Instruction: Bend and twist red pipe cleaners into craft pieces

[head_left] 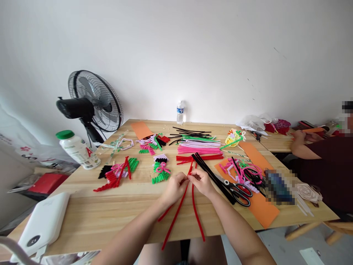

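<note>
My left hand and my right hand meet above the front of the table, fingertips pinched together on red pipe cleaners. Several red ends hang below the hands, and others stick up past the fingers. Exactly how the stems cross is hidden by my fingers. Just beyond lies a bundle of straight red pipe cleaners, with pink ones and lilac ones behind it. Black pipe cleaners run diagonally beside my right hand. Left of my hands sits a coiled green, black and lilac piece with a pink bow.
Black-handled scissors lie right, near orange sheets and a pink tangle. At left stand a white bottle, a white power bank and a fan. A water bottle stands behind. Another person works at right.
</note>
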A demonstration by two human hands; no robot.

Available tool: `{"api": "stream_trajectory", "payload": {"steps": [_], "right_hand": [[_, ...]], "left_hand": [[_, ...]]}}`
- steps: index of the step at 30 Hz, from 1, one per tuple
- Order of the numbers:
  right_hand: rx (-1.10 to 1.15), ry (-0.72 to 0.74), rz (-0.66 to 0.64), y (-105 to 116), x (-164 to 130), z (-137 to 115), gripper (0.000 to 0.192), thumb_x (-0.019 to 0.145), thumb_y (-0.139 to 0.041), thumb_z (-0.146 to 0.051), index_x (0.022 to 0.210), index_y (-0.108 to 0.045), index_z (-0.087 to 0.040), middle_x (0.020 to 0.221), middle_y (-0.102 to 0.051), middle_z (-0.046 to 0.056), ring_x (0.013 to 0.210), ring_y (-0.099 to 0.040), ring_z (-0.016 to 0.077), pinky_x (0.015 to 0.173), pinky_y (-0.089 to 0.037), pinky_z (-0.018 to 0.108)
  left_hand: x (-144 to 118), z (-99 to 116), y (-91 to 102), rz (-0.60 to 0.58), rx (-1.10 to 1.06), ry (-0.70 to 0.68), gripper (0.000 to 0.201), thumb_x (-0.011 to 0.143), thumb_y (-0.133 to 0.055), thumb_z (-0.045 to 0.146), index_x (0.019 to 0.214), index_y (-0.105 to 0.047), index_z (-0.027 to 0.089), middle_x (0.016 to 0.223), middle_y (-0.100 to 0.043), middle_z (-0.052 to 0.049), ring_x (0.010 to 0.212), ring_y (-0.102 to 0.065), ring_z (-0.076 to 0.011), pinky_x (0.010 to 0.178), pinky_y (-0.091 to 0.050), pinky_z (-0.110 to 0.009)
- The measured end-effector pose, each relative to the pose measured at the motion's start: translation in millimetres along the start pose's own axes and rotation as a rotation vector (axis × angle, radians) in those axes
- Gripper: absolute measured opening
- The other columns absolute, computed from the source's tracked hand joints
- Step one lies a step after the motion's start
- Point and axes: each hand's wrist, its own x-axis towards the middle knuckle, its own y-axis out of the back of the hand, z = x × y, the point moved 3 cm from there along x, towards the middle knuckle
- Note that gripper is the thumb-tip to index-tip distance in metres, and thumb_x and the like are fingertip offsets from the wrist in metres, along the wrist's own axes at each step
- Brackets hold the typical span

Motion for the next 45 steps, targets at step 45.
{"api": "stream_trajectory", "payload": {"steps": [45], "right_hand": [[0.163,0.023,-0.096,4.5,-4.0,0.1,0.017,0.074,-0.068,-0.034,0.073,-0.062,-0.018,0.07,-0.058,0.001,0.048,-0.051,0.01,0.045,-0.041,0.024]], "left_hand": [[-1.5,-6.7,-6.5,-0.475,-0.871,0.682,0.024,0.063,-0.064,0.029,0.066,-0.043,0.018,0.048,-0.029,0.01,0.036,-0.009,-0.001,0.035,-0.006,-0.017]]}}
